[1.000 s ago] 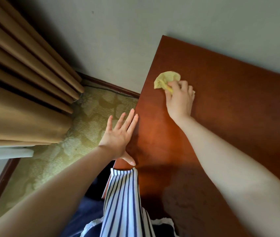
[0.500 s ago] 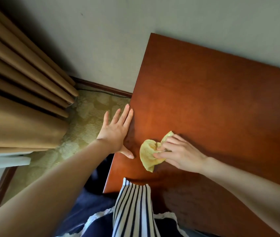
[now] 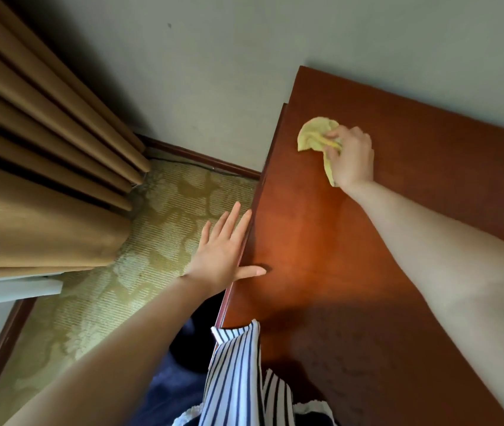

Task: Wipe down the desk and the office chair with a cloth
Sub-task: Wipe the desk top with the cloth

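Note:
A reddish-brown wooden desk [image 3: 321, 256] fills the right half of the view, its far edge against the wall. My right hand [image 3: 352, 156] grips a crumpled yellow cloth [image 3: 315, 133] and presses it on the desk top near the far left corner. My left hand [image 3: 224, 253] lies flat with straight fingers along the desk's left edge, its thumb resting on the top. No office chair is in view.
Tan pleated curtains [image 3: 38, 167] hang at the left. Patterned green carpet [image 3: 152, 235] covers the floor between curtain and desk, with a dark baseboard [image 3: 201, 156] along the grey wall. My striped garment [image 3: 235, 379] hangs over the desk's near corner.
My right hand has swept the cloth from the near left part of the desk back up to the far left corner. My left hand stays on the desk's edge.

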A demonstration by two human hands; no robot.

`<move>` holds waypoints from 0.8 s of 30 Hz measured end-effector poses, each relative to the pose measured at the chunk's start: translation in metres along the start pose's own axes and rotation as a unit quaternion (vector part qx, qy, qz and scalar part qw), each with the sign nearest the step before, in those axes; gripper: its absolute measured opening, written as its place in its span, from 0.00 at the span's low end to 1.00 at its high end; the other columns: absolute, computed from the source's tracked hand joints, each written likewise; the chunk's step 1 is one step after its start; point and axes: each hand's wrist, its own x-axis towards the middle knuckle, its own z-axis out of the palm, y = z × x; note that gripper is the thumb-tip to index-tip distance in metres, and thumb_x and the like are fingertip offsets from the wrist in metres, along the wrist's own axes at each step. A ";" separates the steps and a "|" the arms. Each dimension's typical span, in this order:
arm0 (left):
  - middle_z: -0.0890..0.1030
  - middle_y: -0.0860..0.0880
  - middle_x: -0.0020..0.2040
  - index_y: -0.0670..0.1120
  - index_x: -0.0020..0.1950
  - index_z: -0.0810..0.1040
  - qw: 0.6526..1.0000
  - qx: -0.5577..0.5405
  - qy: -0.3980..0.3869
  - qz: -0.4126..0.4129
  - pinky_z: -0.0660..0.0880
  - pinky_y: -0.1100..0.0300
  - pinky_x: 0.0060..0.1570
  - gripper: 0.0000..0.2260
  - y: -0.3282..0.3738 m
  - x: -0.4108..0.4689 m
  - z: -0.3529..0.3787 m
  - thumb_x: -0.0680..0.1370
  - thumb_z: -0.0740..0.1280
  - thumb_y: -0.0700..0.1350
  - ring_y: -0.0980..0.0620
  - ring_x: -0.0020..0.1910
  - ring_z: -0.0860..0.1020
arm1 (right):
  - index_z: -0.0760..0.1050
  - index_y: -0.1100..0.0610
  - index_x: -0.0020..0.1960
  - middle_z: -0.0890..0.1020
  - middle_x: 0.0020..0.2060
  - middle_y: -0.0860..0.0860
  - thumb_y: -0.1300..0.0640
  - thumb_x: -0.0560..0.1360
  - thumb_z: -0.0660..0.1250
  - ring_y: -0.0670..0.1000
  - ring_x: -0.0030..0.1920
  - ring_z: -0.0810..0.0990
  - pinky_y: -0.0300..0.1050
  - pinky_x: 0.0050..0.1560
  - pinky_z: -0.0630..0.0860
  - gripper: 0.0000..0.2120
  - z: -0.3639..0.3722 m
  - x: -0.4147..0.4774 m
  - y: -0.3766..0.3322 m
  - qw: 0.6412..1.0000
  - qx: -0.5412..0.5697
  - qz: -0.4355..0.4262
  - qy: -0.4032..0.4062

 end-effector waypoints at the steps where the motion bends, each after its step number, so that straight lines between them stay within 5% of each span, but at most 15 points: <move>1: 0.36 0.49 0.78 0.49 0.78 0.39 1.000 -0.003 0.006 -0.005 0.41 0.46 0.74 0.49 -0.004 -0.001 0.001 0.68 0.57 0.71 0.49 0.77 0.41 | 0.75 0.53 0.59 0.75 0.57 0.56 0.59 0.77 0.64 0.58 0.59 0.71 0.53 0.56 0.69 0.11 0.005 0.009 -0.009 0.999 0.004 0.040 0.010; 6: 0.39 0.48 0.78 0.49 0.78 0.41 0.999 -0.013 0.031 -0.042 0.41 0.46 0.74 0.51 -0.026 -0.005 0.003 0.62 0.50 0.75 0.48 0.77 0.42 | 0.72 0.48 0.60 0.72 0.59 0.53 0.57 0.79 0.61 0.56 0.62 0.67 0.55 0.59 0.64 0.11 0.027 0.021 -0.042 0.991 0.003 0.132 0.021; 15: 0.41 0.47 0.78 0.46 0.78 0.42 0.993 -0.061 0.025 -0.095 0.43 0.44 0.74 0.57 -0.035 -0.013 0.002 0.61 0.66 0.71 0.46 0.77 0.44 | 0.80 0.54 0.52 0.77 0.46 0.54 0.57 0.73 0.69 0.59 0.49 0.72 0.52 0.52 0.65 0.08 0.029 -0.088 -0.045 0.979 0.035 -0.188 -0.065; 24: 0.29 0.49 0.75 0.49 0.76 0.31 0.994 0.062 -0.070 -0.052 0.40 0.42 0.73 0.65 -0.025 -0.022 -0.008 0.58 0.74 0.68 0.47 0.75 0.34 | 0.82 0.53 0.49 0.78 0.40 0.49 0.60 0.68 0.74 0.55 0.47 0.75 0.51 0.48 0.69 0.10 0.016 -0.195 -0.023 0.938 0.086 -0.314 -0.118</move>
